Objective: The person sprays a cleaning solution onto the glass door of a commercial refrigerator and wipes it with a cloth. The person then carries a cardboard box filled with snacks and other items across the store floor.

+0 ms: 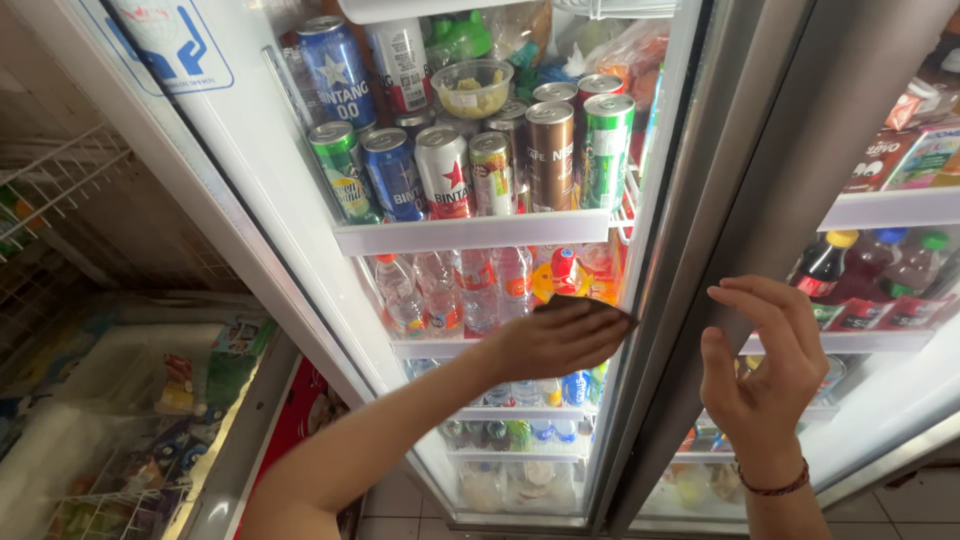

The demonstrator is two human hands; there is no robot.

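— Looking down from the head view: what is the left hand [560,338] doing?

— It lies flat on the glass door of the drinks fridge [500,330], fingers [600,325] spread over a small dark brown cloth [590,308] and pressing it to the pane, near the door's right edge, level with the shelf of clear water bottles [440,290].

— And the right hand [765,370]?

— Released, holding nothing, fingers curled loosely just in front of the grey metal door frame [720,230]; a dark red cord bracelet [775,487] sits on the wrist.

— How would that cloth handle?

— I judge it soft, light and limp; it would slide easily on smooth glass, so a flat palm over its middle suits it better than a pinch at an edge.

— Anything else about?

— Upright drink cans [450,170] on the shelf above, and a chest freezer with a glass lid [130,400] low at the left.
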